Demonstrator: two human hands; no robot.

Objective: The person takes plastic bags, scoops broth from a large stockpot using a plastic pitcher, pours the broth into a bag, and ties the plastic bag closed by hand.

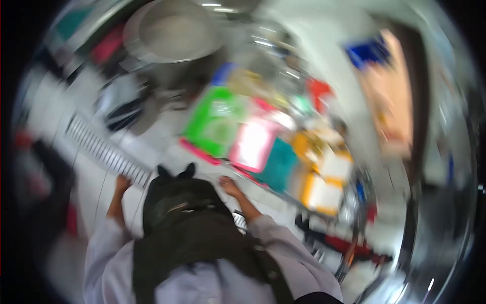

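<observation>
My left hand (pixel 122 183) hangs low at my left side, over the white tiled floor (pixel 93 185) beside a slotted drain grate (pixel 104 147). On the other side of my dark apron (pixel 187 218), my right hand (pixel 230 186) is held out in front. It is nearest to a pink-edged tray or crate (pixel 253 144) and a green crate (pixel 212 121), apart from both. No object shows in either hand. Blur hides how the fingers of both hands are set.
A large round metal pot (pixel 172 30) stands at the upper left. Teal (pixel 278 164) and yellow-and-white containers (pixel 326 187) line the right. Beyond is a pale counter (pixel 334 45) with a blue item (pixel 367 52). A dark, blurred shape, possibly a person (pixel 53 167), is at the left edge.
</observation>
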